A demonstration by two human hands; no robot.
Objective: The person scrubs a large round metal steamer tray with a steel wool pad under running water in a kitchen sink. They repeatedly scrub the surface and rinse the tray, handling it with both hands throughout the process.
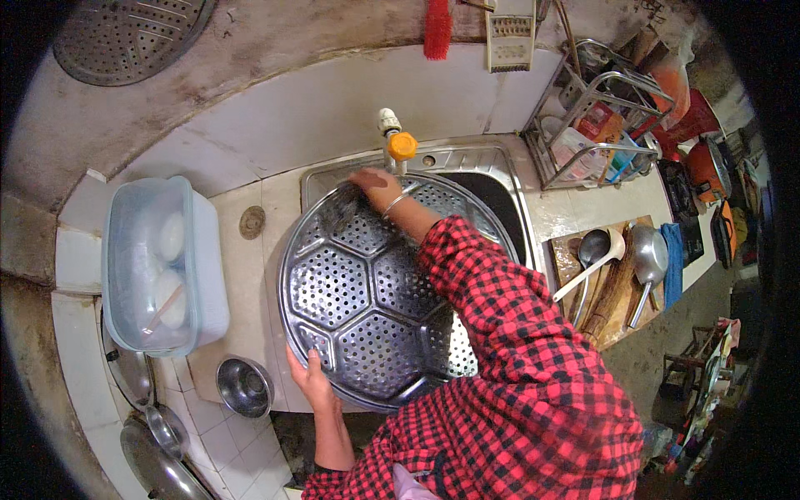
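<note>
A large round perforated metal steamer tray (pixel 381 350) lies tilted over the stainless steel sink (pixel 500 164), covering most of it. My left hand (pixel 312 382) grips its lower left rim, thumb on the upper face and fingers beneath. Near the top rim, below the tap with an orange handle (pixel 402 146), my right hand (pixel 377 187) rests on the tray. That hand is slightly blurred, and whether it holds anything cannot be told. A bangle circles the right wrist. The right sleeve hides part of the tray.
Left stands a lidded plastic box (pixel 209 275); below it, a metal bowl (pixel 244 387) sits near the counter edge. On the right are a wire rack (pixel 594 150) and a wooden board (pixel 565 250) bearing ladles. A grater (pixel 510 37) hangs on the wall above.
</note>
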